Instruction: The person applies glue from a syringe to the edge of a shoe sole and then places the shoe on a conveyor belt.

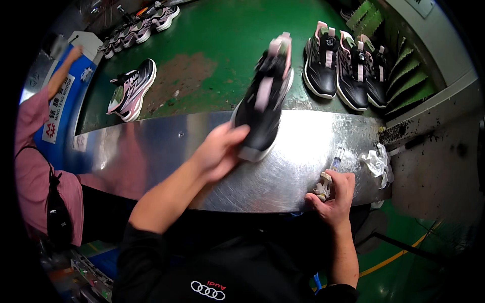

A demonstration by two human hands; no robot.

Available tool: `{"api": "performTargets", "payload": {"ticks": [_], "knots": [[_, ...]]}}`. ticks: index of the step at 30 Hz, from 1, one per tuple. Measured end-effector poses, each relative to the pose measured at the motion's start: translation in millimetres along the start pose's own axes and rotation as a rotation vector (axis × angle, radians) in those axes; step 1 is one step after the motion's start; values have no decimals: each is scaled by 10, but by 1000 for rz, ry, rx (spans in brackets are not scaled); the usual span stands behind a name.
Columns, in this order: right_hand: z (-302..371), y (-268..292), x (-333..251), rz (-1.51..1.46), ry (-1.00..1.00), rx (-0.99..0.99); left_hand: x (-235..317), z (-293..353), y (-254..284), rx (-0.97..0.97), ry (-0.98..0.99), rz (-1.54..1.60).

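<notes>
A green belt (222, 45) fills the upper picture, from ten o'clock round to one o'clock, worn to brown at one patch (174, 81). Below it, a curved steel ledge (283, 177) is laid across the middle, from nine o'clock to three o'clock. At nine o'clock a person in pink (35, 166) is seen, an arm raised along a blue panel (70, 101). A black shoe (265, 98) with pale pink straps is held at the centre, just toward twelve o'clock, toe pointed away and up, above the line where ledge and belt meet; it is blurred. Its heel is gripped by the left hand (220, 151), fingers closed round the grey back of the sole. At one o'clock three black shoes (346, 65) are set side by side on the belt, touching one another, beside green ribbed pieces (404, 76). At ten o'clock a black and pink shoe (132, 90) lies alone, and further up at eleven o'clock a row of shoes (141, 28) is lined up. At four o'clock the right hand (336, 194) is rested on the front edge of the ledge, closed round a small pale wad (322, 187) and a slim clear tool (336, 159) that sticks up from the fist. Just beside it, toward three o'clock, a crumpled white rag (378, 162) is left on the ledge.
</notes>
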State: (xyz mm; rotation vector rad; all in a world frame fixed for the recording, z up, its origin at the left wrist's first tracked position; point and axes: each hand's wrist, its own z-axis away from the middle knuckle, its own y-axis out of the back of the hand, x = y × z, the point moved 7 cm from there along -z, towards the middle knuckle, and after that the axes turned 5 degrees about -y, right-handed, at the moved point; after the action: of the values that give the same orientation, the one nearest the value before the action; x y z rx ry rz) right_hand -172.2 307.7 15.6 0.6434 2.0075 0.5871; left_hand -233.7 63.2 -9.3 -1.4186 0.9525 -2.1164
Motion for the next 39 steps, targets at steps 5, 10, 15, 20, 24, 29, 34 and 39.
{"api": "performTargets", "payload": {"ticks": [5, 10, 15, 20, 24, 29, 34, 39], "knots": [[30, -27, 57, -5, -38, -9, -198, -472, -144, -51, 115, -252], [12, -49, 43, -78, -23, -14, 524, 65, 644, 74, -109, -110], [-4, -34, -44, -86, 1, -10, 1762, 1050, 2293, 596, -569, -17], [39, -83, -54, -96, -12, -15, 2319, 1432, 2536, 835, -706, -151], [52, -63, -41, -125, -20, 13, 2536, 1396, 2812, 761, -692, -266], [34, 33, -6, -70, -7, 49, 2479, 1268, 2648, 849, -661, -260], [-8, -43, -31, -37, 12, 25, 2676, 1349, 2685, 676, -665, -392], [-25, 1, -25, -11, 38, 32, 2376, 1044, 1377, 539, -657, -730]]}}
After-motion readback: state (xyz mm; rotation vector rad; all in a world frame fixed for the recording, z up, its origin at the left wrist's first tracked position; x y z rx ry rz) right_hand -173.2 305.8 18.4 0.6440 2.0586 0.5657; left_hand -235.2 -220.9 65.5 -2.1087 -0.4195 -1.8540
